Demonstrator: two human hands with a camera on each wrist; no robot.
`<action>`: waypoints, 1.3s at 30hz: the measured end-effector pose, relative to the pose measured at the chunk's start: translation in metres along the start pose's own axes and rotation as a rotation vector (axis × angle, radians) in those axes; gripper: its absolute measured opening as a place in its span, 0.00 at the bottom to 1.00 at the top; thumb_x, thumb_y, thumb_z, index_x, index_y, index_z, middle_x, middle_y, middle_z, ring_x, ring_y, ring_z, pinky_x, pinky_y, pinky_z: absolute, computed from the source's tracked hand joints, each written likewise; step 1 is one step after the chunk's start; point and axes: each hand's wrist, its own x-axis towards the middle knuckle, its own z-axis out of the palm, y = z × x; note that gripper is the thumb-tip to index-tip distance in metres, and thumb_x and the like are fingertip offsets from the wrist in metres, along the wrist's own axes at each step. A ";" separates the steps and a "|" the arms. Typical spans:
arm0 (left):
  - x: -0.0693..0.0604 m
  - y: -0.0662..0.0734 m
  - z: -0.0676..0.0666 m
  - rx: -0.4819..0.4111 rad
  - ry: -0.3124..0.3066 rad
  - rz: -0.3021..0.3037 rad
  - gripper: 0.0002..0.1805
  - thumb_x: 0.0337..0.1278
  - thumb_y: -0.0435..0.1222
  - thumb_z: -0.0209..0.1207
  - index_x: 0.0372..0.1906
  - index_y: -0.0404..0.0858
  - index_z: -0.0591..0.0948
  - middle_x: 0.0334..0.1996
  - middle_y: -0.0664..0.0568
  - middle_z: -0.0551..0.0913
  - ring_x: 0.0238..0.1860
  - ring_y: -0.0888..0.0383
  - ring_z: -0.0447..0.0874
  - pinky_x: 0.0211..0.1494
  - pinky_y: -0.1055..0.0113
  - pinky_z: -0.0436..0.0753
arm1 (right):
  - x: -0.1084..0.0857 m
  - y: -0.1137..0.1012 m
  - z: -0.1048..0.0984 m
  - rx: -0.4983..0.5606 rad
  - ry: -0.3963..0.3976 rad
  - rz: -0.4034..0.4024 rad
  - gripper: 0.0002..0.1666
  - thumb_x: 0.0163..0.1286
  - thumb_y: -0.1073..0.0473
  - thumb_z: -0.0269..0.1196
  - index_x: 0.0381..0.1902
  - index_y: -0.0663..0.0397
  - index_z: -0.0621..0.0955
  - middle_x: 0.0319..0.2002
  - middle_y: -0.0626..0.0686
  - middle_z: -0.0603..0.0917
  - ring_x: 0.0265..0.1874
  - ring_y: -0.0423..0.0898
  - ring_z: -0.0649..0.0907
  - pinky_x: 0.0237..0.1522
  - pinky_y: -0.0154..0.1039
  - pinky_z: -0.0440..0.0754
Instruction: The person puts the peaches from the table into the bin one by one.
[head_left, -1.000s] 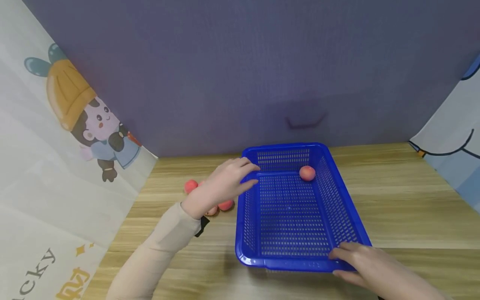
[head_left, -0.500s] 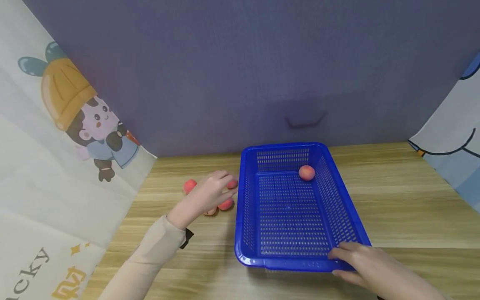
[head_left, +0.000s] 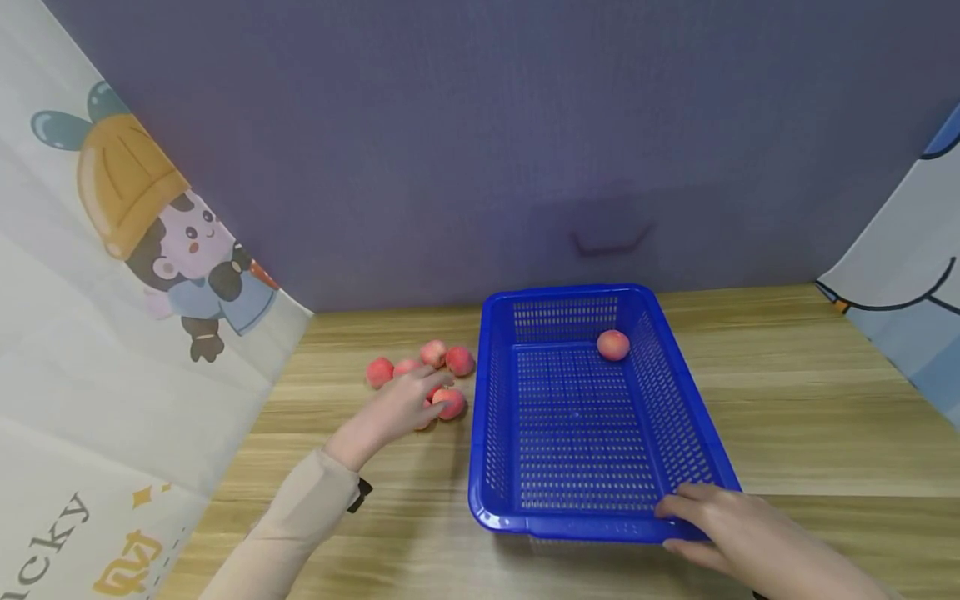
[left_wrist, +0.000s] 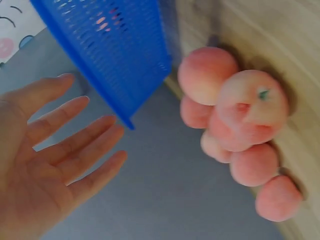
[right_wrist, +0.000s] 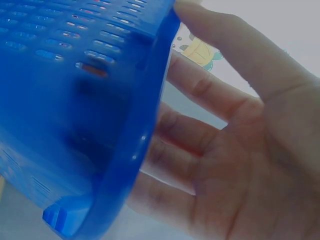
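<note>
Grey-purple wall (head_left: pixel 450 150), wood-grain table (head_left: pixel 810 417). Head view: blue basket (head_left: pixel 577 450), lone peach (head_left: pixel 613 345) at its far right; clustered peaches (head_left: pixel 450 405) to its left, left hand (head_left: pixel 399 403) among them; right hand (head_left: pixel 716 523) at near right corner. Left wrist view: that hand spread. Right wrist view: that hand pinching basket rim (right_wrist: pixel 131 145).

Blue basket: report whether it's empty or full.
Neither: the head view shows one pink fruit in the blue basket, near its far right corner, the remaining floor bare.

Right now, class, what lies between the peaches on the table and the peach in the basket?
The basket's left wall, then bare basket floor up to that peach, in the head view.
</note>
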 end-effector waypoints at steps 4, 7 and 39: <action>-0.003 -0.008 0.007 -0.012 -0.003 -0.030 0.08 0.39 0.26 0.55 0.28 0.41 0.77 0.29 0.56 0.76 0.29 0.61 0.72 0.27 0.75 0.71 | -0.001 -0.001 0.000 -0.010 0.012 -0.005 0.18 0.57 0.42 0.58 0.36 0.47 0.80 0.33 0.45 0.80 0.31 0.48 0.80 0.27 0.43 0.79; -0.006 -0.013 0.011 -0.037 -0.014 -0.065 0.09 0.36 0.25 0.52 0.24 0.43 0.74 0.29 0.58 0.75 0.30 0.62 0.71 0.29 0.74 0.70 | 0.000 -0.001 -0.001 0.008 -0.015 0.019 0.19 0.57 0.42 0.58 0.37 0.48 0.80 0.34 0.47 0.80 0.32 0.50 0.81 0.28 0.45 0.79; -0.032 -0.051 0.053 0.000 -0.037 -0.113 0.04 0.44 0.30 0.57 0.30 0.37 0.76 0.26 0.49 0.70 0.27 0.58 0.67 0.28 0.66 0.71 | -0.001 -0.007 -0.002 -0.046 0.074 -0.032 0.14 0.56 0.43 0.60 0.35 0.44 0.80 0.32 0.46 0.80 0.31 0.48 0.81 0.27 0.44 0.79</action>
